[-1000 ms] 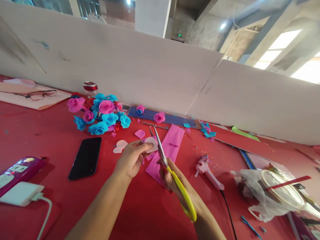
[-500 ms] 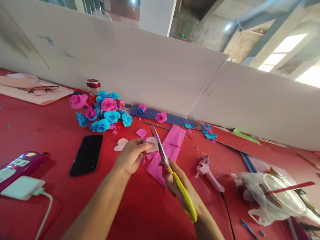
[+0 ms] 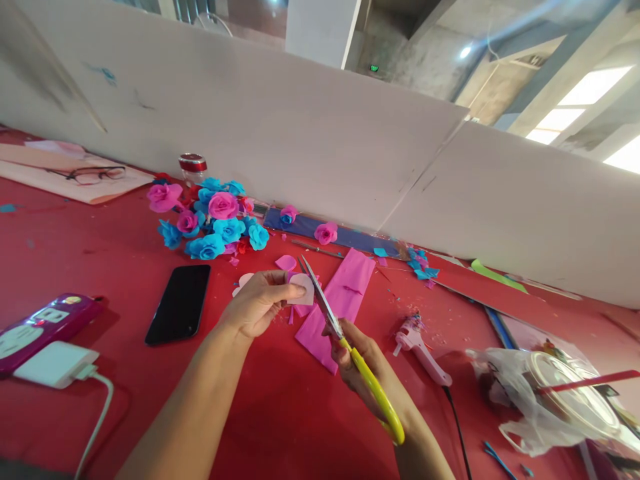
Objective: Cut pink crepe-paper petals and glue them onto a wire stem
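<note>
My left hand (image 3: 257, 305) pinches a small pale pink paper piece (image 3: 303, 289) above the red table (image 3: 280, 407). My right hand (image 3: 357, 360) grips yellow-handled scissors (image 3: 345, 347), whose blades reach up to the edge of that piece. Under both hands lies a folded strip of magenta crepe paper (image 3: 340, 303). A pale heart-shaped cutout (image 3: 241, 283) and a pink petal (image 3: 285, 262) lie just beyond my left hand.
A cluster of pink and blue paper roses (image 3: 210, 217) sits at the back by the white partition. A black phone (image 3: 179, 303), a purple power strip (image 3: 43, 323) with a white charger (image 3: 57, 364), a pink glue gun (image 3: 420, 347), glasses (image 3: 87, 175) and a plastic bag with a lidded container (image 3: 555, 400) surround the work area.
The view has drifted slightly; both hands stay together on the paper piece and scissors, with the blades a little more closed against the piece.
</note>
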A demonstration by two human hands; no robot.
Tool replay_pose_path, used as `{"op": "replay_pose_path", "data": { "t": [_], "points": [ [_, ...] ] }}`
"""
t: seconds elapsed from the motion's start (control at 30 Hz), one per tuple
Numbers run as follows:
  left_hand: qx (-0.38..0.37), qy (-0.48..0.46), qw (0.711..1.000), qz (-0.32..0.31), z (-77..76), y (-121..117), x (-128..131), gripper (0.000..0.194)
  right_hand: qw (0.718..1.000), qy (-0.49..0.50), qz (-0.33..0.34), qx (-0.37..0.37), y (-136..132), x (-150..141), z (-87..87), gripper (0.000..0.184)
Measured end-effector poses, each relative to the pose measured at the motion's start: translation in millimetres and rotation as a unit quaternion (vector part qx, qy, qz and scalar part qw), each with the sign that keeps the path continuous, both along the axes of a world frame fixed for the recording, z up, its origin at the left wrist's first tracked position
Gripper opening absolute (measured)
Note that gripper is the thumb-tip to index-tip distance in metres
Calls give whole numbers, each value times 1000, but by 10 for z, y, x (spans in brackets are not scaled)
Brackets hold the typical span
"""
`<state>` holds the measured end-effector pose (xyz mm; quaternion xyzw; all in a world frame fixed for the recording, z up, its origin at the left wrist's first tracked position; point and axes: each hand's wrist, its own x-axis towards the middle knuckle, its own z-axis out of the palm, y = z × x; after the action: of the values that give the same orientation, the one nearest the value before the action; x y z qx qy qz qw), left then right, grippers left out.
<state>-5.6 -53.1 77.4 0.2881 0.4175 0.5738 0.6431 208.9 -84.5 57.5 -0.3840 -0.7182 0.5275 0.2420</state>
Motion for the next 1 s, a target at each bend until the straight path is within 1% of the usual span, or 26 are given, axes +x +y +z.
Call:
{"op": "replay_pose_path", "data": {
  "t": [0.13, 0.3, 0.47, 0.53, 0.63, 0.7, 0.77, 0.8, 0.87, 0.93, 1.0],
  "points": [
    [7, 12, 1000, -18, 14, -7, -43, 14, 1000, -10, 0, 14, 1, 18, 24, 36],
    [-10, 27, 999, -40, 40, -9, -79, 14, 999, -32, 2, 40, 4, 38, 87, 31],
    [-10, 37, 998, -41, 19, 5, -123, 14, 998, -39, -8, 48, 16, 55, 44, 30],
    [-1, 48, 998, -49, 12, 3, -121, 15, 999, -11, -36, 38, 18, 38, 7, 31],
    [20, 103, 990, -90, 8, -19, -53, 18, 991, 85, -101, 9, 18, -27, -30, 31],
    [32, 165, 975, -144, -1, -42, 31, 21, 980, 145, -138, -4, 23, -78, -35, 41],
    [50, 220, 953, -203, -19, -62, 122, 20, 969, 188, -161, -16, 38, -116, -32, 51],
    [59, 238, 943, -226, -31, -69, 163, 17, 965, 200, -165, -28, 48, -130, -29, 51],
    [71, 255, 930, -255, -56, -74, 231, 11, 960, 220, -167, -52, 63, -146, -24, 46],
    [61, 237, 937, -248, -85, -74, 295, 11, 952, 242, -180, -57, 69, -156, -19, 40],
    [37, 185, 960, -205, -121, -77, 383, 13, 937, 271, -217, -35, 69, -164, -19, 37]
  ]
}}
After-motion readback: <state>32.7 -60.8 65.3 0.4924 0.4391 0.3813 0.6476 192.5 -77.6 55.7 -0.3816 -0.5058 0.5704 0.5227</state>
